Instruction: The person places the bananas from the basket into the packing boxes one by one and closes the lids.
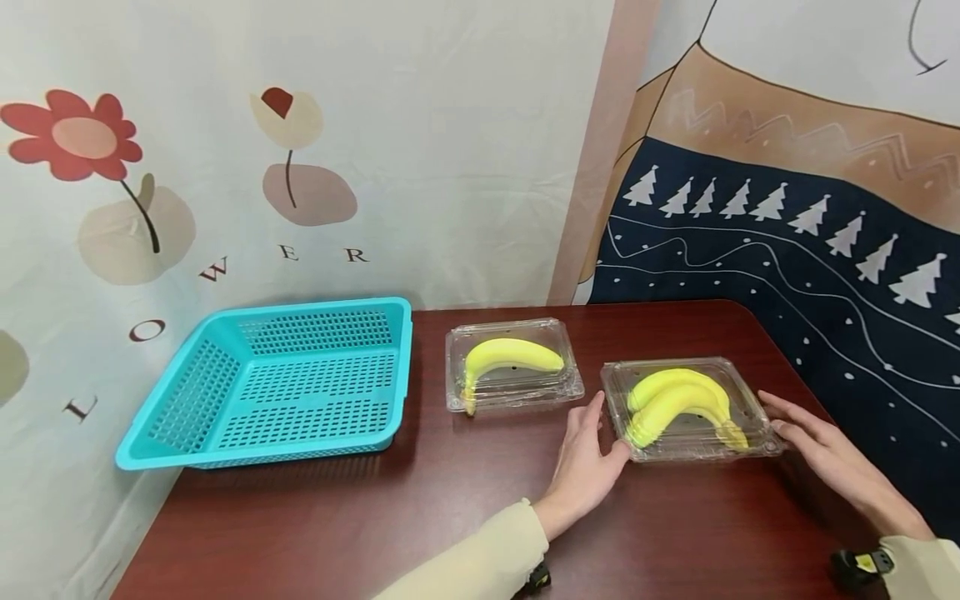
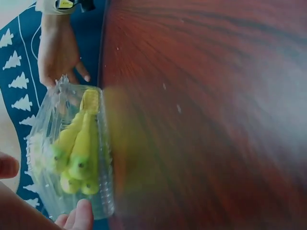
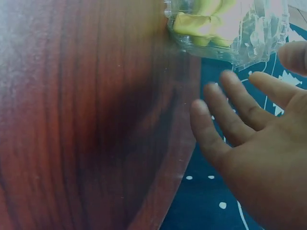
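Observation:
A clear plastic clamshell box [image 1: 746, 404] lies on the table in front of me. Yellow bananas [image 1: 678, 408] show through its lid, and the left wrist view shows several green-tipped ends. At the box's left side, my left hand [image 1: 588, 467] has its thumb by the near corner and its fingers spread along the edge. Opposite it, my right hand [image 1: 828, 454] reaches toward the right edge, fingers extended and palm facing the box. In the right wrist view this right hand [image 3: 259, 139] has spread fingers and nothing in its palm.
A second clear box [image 1: 456, 383] with a banana [image 1: 517, 354] inside sits left of the first one, nearer the back edge. A turquoise perforated basket [image 1: 403, 367] stands at the table's left. Printed cloth [image 1: 465, 167] hangs behind the dark red wooden table [image 1: 360, 533].

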Available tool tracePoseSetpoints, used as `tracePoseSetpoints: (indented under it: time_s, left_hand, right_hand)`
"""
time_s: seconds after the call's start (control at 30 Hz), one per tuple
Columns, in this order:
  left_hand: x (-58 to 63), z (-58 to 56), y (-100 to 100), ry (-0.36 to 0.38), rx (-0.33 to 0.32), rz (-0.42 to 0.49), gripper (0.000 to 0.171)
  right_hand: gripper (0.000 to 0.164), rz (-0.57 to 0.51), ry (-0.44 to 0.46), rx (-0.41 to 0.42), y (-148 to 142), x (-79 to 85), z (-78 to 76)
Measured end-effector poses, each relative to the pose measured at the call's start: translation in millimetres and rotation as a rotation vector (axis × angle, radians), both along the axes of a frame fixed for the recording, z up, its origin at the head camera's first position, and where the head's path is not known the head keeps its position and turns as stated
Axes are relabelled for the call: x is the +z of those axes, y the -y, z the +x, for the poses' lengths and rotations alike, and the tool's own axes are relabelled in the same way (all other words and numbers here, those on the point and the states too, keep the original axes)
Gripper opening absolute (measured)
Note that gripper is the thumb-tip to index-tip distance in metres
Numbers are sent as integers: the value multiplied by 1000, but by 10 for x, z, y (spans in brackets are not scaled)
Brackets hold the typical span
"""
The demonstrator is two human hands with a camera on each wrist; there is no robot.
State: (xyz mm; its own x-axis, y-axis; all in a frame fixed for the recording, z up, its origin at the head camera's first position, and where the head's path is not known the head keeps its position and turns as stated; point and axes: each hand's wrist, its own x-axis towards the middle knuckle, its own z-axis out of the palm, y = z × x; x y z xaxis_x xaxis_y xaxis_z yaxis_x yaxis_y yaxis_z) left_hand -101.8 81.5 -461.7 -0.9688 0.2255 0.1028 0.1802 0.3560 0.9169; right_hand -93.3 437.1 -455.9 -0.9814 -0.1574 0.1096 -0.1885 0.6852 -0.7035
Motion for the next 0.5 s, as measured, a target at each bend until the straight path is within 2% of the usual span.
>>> tracePoseSetpoints:
  time_s: [0.13, 0.27, 0.4, 0.5]
  left_hand:
    - [55, 41, 100, -93, -9, -73, 71]
    - [114, 70, 220, -199, -53, -128, 73]
    - [163, 68, 366, -290, -99, -149, 74]
    - [185, 50, 484, -368, -106, -193, 75]
  right_hand:
    - [56, 59, 30, -67, 33, 60, 11]
    - [60, 110, 33, -115, 63, 116, 21]
    - [58, 156, -57, -112, 103, 145, 12]
    - [58, 184, -118, -104, 155, 167, 5]
